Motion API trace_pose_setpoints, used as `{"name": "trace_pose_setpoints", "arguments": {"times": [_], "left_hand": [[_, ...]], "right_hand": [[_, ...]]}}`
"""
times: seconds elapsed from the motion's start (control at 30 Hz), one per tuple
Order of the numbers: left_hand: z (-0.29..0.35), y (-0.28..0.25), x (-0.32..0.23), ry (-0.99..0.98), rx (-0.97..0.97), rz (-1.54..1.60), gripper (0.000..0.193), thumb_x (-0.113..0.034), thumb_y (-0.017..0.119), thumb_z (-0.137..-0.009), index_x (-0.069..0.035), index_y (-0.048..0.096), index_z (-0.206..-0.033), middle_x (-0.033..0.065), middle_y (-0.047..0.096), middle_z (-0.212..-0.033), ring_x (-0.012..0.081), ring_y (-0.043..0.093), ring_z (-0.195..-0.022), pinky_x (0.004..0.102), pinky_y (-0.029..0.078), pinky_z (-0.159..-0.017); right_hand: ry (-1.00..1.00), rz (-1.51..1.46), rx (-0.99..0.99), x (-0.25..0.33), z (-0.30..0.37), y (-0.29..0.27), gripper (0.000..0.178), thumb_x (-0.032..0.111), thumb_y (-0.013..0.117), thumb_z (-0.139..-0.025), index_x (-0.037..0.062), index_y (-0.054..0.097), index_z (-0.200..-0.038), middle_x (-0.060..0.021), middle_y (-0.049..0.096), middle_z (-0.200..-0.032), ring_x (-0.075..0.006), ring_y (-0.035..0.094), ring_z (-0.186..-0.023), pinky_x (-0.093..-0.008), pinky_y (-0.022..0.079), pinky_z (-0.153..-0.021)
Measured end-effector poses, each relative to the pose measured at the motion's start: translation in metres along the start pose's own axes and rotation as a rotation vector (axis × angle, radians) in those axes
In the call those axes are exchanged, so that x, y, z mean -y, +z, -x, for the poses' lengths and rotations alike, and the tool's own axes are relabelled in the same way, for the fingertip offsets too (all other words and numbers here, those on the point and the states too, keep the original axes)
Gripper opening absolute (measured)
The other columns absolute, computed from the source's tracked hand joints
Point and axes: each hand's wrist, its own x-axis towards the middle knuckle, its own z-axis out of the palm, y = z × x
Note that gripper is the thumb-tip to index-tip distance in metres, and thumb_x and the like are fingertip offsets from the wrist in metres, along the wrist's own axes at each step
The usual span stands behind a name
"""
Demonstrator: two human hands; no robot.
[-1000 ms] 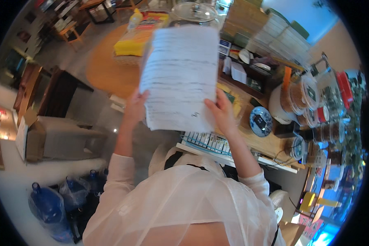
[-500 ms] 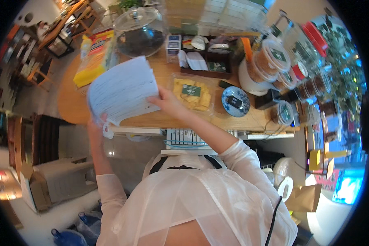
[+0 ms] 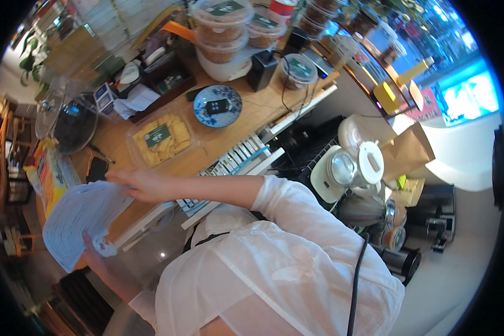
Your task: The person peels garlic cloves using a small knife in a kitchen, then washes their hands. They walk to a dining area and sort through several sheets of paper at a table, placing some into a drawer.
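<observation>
The person holds a sheaf of printed papers (image 3: 81, 218) out past the near edge of the wooden desk (image 3: 257, 112). The left hand (image 3: 95, 255) grips the sheaf from beneath, fingers pinching its lower edge. The right hand (image 3: 137, 185) lies on the upper corner, fingers pressed together flat against the top sheet. Just beyond sits a clear lidded container of yellow snacks (image 3: 159, 139), beside a blue patterned plate (image 3: 217, 105).
</observation>
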Motion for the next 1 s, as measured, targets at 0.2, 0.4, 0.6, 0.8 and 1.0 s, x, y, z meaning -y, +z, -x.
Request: {"name": "trace_pose_setpoints", "arguments": {"times": [0.2, 0.4, 0.6, 0.8, 1.0], "left_hand": [[-0.006, -0.007, -0.02, 0.341, -0.106, 0.058, 0.055, -0.032, 0.061, -0.084, 0.0, 0.04, -0.124, 0.0084, 0.056, -0.099, 0.0106, 0.049, -0.061, 0.0192, 0.035, -0.041], [0.02, 0.015, -0.023, 0.165, 0.027, 0.16, 0.053, -0.041, 0.053, -0.087, -0.004, 0.041, -0.123, 0.0042, 0.058, -0.088, 0.0034, 0.041, -0.042, 0.0162, 0.028, -0.032], [0.042, 0.041, -0.015, 0.056, 0.242, 0.211, 0.047, -0.038, 0.056, -0.086, -0.006, 0.044, -0.119, 0.0006, 0.054, -0.077, 0.0032, 0.04, -0.042, 0.016, 0.022, -0.03], [0.105, 0.077, -0.009, -0.01, 0.326, 0.255, 0.028, -0.03, 0.056, -0.088, -0.009, 0.05, -0.105, -0.0007, 0.05, -0.07, 0.003, 0.038, -0.039, 0.0172, 0.023, -0.03], [0.175, 0.1, 0.002, -0.085, 0.568, 0.326, 0.032, -0.018, 0.053, -0.089, -0.005, 0.045, -0.117, 0.0022, 0.05, -0.075, 0.0041, 0.041, -0.045, 0.0159, 0.028, -0.032]], "right_hand": [[0.057, 0.562, -0.592, -0.011, 0.09, -0.14, 0.011, 0.013, 0.058, -0.081, 0.0051, 0.063, -0.088, -0.01, 0.063, -0.08, -0.0264, 0.062, -0.074, -0.0326, 0.048, -0.063], [0.304, 1.124, -0.395, -0.048, 0.178, -0.226, 0.016, 0.007, 0.053, -0.075, 0.0043, 0.06, -0.089, -0.0116, 0.061, -0.075, -0.0326, 0.058, -0.07, -0.0402, 0.046, -0.063], [0.729, 1.332, -0.06, -0.073, 0.185, -0.235, 0.015, 0.013, 0.052, -0.073, 0.0066, 0.064, -0.079, -0.0107, 0.063, -0.074, -0.0248, 0.061, -0.076, -0.0411, 0.045, -0.072], [0.673, 1.311, 0.029, -0.094, 0.213, -0.235, 0.034, 0.041, 0.053, -0.081, 0.0093, 0.065, -0.081, -0.004, 0.061, -0.086, -0.0199, 0.054, -0.095, -0.045, 0.037, -0.083], [0.794, 1.147, -0.006, -0.072, 0.244, -0.232, 0.053, 0.053, 0.042, -0.085, 0.0071, 0.069, -0.08, -0.0098, 0.064, -0.092, -0.0255, 0.052, -0.102, -0.0499, 0.03, -0.094]]}}
